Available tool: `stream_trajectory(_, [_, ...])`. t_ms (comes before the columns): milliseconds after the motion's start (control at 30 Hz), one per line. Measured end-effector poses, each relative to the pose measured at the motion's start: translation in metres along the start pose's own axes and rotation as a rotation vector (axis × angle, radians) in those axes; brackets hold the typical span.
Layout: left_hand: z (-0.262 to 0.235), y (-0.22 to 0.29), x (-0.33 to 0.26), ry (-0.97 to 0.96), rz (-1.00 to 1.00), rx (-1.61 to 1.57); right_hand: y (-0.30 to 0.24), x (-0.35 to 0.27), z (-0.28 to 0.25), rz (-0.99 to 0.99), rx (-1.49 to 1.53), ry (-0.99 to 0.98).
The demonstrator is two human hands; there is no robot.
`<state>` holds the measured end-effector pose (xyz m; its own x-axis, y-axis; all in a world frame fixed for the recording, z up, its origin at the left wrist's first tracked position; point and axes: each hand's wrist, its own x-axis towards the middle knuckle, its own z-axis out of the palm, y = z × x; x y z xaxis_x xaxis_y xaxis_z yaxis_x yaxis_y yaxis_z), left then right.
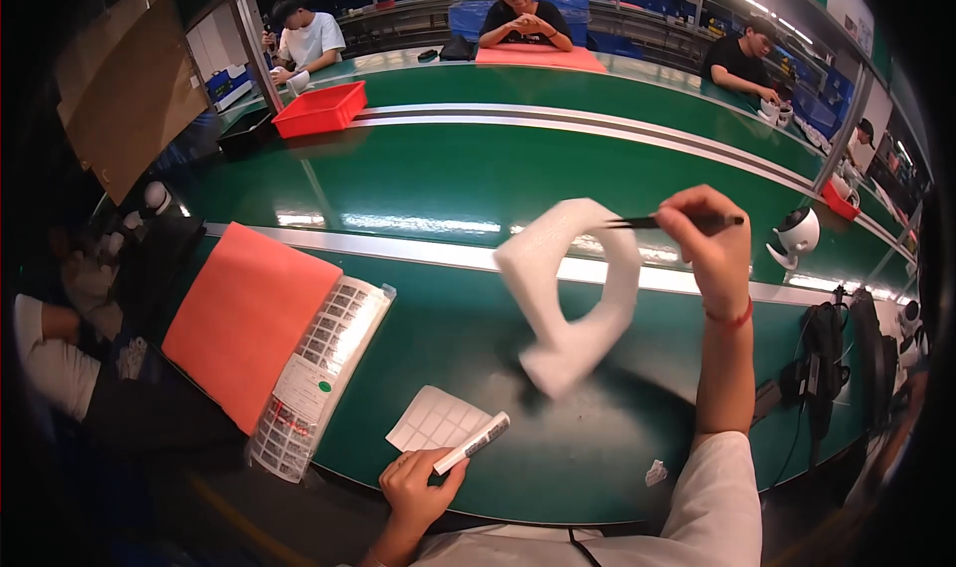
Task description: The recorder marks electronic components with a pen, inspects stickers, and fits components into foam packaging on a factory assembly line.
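My right hand is raised over the middle right of the bench, its fingers pinched on black tweezers. The tweezer tips meet the upper edge of a white, foam-like ring-shaped piece, which hangs tilted above the bench and is blurred. Whether the tips grip it I cannot tell. At the bench's front edge, my left hand holds the curled right end of a white label sheet. The flat part of that sheet lies on the green bench, with blank-looking labels in rows.
An orange-red foam sheet partly covers a bagged stack of printed label sheets at left. A scrap of label lies near the front edge. Black cables and a white camera stand right. Beyond are a red bin and several people.
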<state>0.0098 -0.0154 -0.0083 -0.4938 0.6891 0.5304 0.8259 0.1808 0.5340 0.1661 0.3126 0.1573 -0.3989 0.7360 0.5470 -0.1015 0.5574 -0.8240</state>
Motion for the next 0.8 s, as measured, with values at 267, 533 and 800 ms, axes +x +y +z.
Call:
stream_trajectory(267, [0.001,-0.003,0.001,0.007,0.009,-0.005,-0.006,-0.021,0.005,-0.199,-0.825,-0.062])
stream_trajectory(533, [0.003,-0.001,0.000,-0.002,0.001,-0.022,-0.005,-0.009,0.007,-0.319,-0.094,0.234])
stream_trajectory(800, [0.002,0.003,0.000,-0.021,-0.015,-0.035,0.017,-0.001,-0.019,-0.037,0.533,0.009])
